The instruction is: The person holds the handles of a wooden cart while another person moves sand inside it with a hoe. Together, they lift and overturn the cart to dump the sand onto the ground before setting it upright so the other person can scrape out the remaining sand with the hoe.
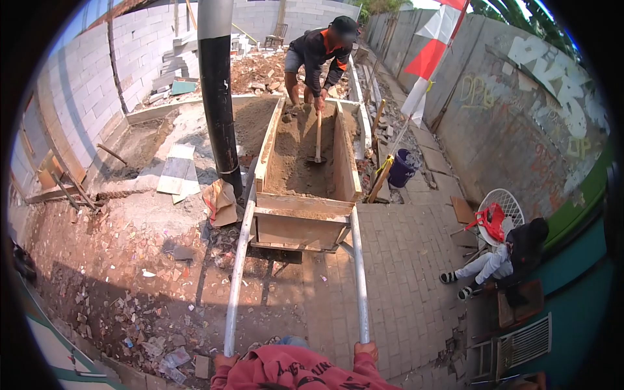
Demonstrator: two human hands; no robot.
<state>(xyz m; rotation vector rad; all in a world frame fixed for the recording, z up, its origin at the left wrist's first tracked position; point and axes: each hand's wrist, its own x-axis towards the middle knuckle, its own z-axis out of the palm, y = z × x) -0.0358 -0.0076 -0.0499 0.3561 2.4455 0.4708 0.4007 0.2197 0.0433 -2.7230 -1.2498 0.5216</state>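
My left hand (225, 361) is wrapped round the end of the left metal pipe handle (237, 286) of a wooden handcart (296, 233). The end of the right pipe handle (359, 279) is gripped in my right hand (366, 350). Both handles run forward from my body to the cart's plank box. Sand (296, 172) lies inside the box. At its far end a co-worker (318, 55) bends over, holding a hoe (318, 136) with its blade in the sand. The cart's wheels are hidden from me.
A black pole (218, 97) rises close to the cart's left side. On the right stand a dark bucket (403, 168) and a leaning flagpole (426, 84). Someone sits (513, 253) by a white chair (507, 205). Rubble (156, 273) covers the left ground; paving (403, 260) the right.
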